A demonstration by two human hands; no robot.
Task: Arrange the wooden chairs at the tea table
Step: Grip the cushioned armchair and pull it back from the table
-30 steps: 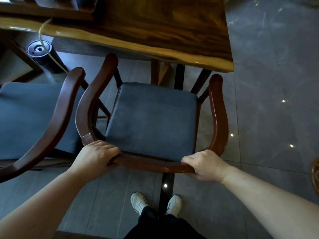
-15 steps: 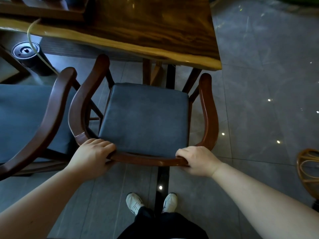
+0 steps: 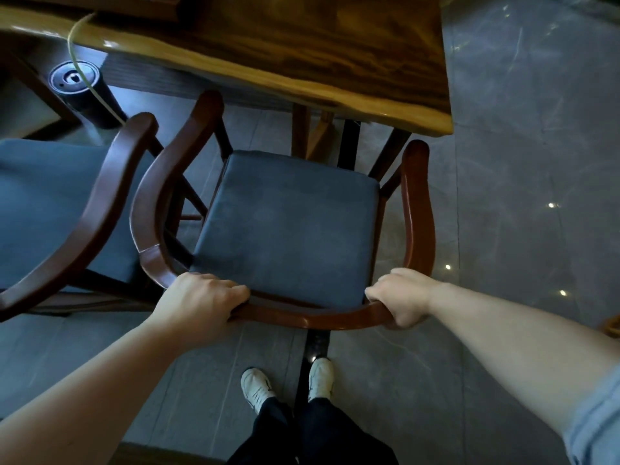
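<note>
Head view, looking down: nearest are the person's white sneakers on the grey stone-tile floor, toes close behind the chair being handled. Just beyond them both hands grip the curved back rail of the reddish-brown wooden armchair with the dark grey seat cushion. The left hand wraps the rail at its left bend, fingers together and curled over the top; the right hand is clamped on the rail at the right bend, thumb side underneath. The chair faces the tea table, its front edge just short of the tabletop's near edge.

Risks, as I judge them:
- Its left armrest runs very close beside the right armrest of the second dark wooden armchair with a grey cushion. Any leftward skew while pushing could knock or scrape wood on wood.
- The armrest tips sit near the height of the thick amber live-edge wooden tea table. A hard push could drive them into the slab's edge or the table legs beneath.
- Further left, a black cylindrical container stands under the table with a pale cord hanging over the edge; jolting the neighbouring chair could snag it.
</note>
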